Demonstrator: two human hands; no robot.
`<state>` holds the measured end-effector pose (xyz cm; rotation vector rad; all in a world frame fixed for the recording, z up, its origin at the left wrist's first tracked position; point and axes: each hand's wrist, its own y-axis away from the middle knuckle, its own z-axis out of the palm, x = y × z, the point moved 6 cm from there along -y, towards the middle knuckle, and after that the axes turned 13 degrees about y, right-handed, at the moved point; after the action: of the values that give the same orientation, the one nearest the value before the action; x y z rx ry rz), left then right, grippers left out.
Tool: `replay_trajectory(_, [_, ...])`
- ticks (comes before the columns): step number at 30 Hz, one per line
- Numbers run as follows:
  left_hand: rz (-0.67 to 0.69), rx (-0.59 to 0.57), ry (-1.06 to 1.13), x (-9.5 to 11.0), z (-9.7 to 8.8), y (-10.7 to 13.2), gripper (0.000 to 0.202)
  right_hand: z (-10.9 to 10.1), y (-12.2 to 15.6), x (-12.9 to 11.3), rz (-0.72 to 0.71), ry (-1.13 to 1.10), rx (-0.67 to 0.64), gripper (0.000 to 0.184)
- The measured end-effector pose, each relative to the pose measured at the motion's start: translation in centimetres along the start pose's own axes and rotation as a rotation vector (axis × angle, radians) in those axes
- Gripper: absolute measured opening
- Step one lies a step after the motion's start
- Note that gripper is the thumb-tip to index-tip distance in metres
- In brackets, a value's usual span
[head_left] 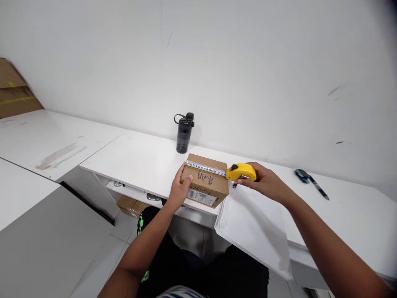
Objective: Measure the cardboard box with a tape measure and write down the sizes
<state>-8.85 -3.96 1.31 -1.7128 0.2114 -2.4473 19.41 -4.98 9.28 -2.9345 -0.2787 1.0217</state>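
A small brown cardboard box [198,176] with handwriting on top and a white label on its front side sits at the desk's front edge. My right hand [263,179] grips a yellow tape measure [243,171] at the box's right end. Its metal blade [206,168] is drawn out across the top of the box to the left edge. My left hand [180,186] is closed on the box's left end, thumb on top, fingers at the side near the blade's tip. The fingertips on the far side are hidden.
Behind the box stands a dark water bottle [183,134]. A stack of white paper [256,223] overhangs the desk edge to the right. Farther right lies a watch-like thing with a dark strap [312,182]. Large cardboard [15,93] leans at far left; another box [132,206] is below the desk.
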Motion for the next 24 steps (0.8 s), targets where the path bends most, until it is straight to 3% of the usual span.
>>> replay_trajectory(4, [-0.010, 0.009, 0.001, -0.2, -0.1, 0.2, 0.063, 1.3, -1.3, -2.2, -0.032, -0.028, -0.037, 0.054])
replay_trajectory(15, [-0.060, 0.025, -0.010, 0.6, 0.1, 0.5, 0.063, 6.8, -6.4, -12.6, -0.255, 0.318, 0.006, 0.046])
replay_trajectory(19, [-0.014, 0.031, -0.084, 0.3, 0.4, 1.6, 0.072, 7.0, -6.5, -13.5, -0.216, 0.332, 0.058, 0.045])
replay_trajectory(24, [0.053, 0.023, -0.284, 1.9, 0.6, 2.4, 0.076, 4.6, -5.9, -11.3, -0.009, 0.354, 0.252, 0.055])
